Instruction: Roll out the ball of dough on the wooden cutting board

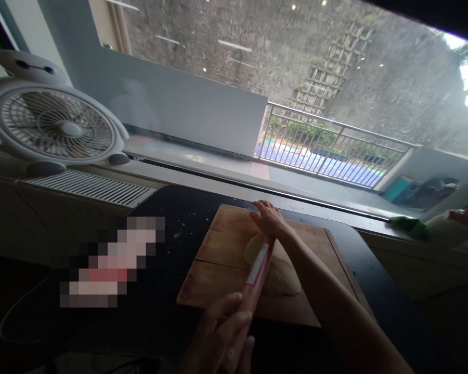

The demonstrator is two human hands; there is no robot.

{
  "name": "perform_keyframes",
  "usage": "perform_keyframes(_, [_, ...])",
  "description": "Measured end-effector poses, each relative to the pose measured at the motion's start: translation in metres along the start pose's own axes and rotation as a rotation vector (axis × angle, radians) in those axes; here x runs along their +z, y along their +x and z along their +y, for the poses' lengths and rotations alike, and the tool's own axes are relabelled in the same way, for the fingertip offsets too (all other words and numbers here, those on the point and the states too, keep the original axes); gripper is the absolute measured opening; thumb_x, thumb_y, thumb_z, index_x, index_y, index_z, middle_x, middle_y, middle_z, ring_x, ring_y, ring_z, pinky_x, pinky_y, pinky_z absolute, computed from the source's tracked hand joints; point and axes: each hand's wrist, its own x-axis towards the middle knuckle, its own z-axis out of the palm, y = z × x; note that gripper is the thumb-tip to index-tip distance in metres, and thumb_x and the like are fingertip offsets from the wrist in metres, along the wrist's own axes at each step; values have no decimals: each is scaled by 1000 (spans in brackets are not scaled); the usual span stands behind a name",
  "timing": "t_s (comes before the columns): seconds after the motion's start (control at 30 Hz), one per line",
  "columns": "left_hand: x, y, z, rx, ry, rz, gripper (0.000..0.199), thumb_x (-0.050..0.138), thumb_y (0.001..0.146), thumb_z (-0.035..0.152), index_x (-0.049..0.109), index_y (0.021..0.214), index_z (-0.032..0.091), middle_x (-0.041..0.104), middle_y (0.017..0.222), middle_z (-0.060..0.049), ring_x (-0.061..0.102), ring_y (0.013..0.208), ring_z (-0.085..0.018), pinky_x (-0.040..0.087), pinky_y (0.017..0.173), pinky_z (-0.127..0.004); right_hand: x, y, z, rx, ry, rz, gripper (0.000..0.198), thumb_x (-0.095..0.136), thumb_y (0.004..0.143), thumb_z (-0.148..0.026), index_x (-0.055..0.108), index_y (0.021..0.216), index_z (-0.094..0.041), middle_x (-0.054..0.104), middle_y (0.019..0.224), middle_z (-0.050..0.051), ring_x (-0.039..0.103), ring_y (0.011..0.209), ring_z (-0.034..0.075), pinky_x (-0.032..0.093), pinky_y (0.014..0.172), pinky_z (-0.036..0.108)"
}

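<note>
A wooden rolling pin [253, 285] with a white and pink label lies slantwise across a sheet of pale dough [283, 275]. The dough rests on a wooden board [210, 283] and spreads out on both sides of the pin. My left hand [226, 332] is closed around the pin's near end, at the board's front edge. At the far end, my right hand [269, 215] bears on the pin with its palm, its fingers reaching past the tip. My right forearm covers part of the board's right side.
The board sits on a black table [179, 223] dusted with white specks. A blurred-out patch [113, 265] covers something on the table's left. Behind are a white character-shaped fan [68, 130], a window with a railing outside, and a green item [409, 224] on the right of the sill.
</note>
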Motion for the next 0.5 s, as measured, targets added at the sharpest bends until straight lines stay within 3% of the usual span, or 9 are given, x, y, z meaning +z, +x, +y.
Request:
perform_keyframes(0.1, [-25,32,-18,43,122,-99,42,57,81,21,51,120,34,56,121,-3,58,104,-22,51,85,-33,2,4,-5,-19,27,89,32,43,88,-45,62,102,-23,58,114,5,50,107,18,36,89,29])
perform_keyframes(0.2, [-33,81,-44,114,342,-243,34,54,84,27,57,117,33,59,115,-1,56,104,-21,45,90,-34,-5,-5,14,44,25,40,40,38,89,-50,65,81,-21,65,85,1,57,78,14,38,67,23])
perform_keyframes(0.27, [-18,119,-61,160,473,-300,30,49,87,30,60,115,31,62,107,-2,56,98,-22,42,87,-37,-11,-10,31,102,5,24,44,36,90,-50,65,75,-20,64,71,1,56,64,13,36,58,22])
perform_keyframes(0.37, [24,170,-78,148,633,-389,28,44,89,37,65,107,32,65,100,-3,55,92,-23,38,84,-41,-19,-13,47,184,-50,80,46,34,91,-46,66,76,-18,66,72,5,58,65,15,35,59,24])
perform_keyframes(0.5, [67,197,-83,170,696,-542,37,33,92,40,67,102,29,64,92,-5,55,89,-23,37,79,-39,-20,-21,46,225,-125,161,50,27,94,-44,68,82,-19,69,84,11,62,79,20,38,68,28])
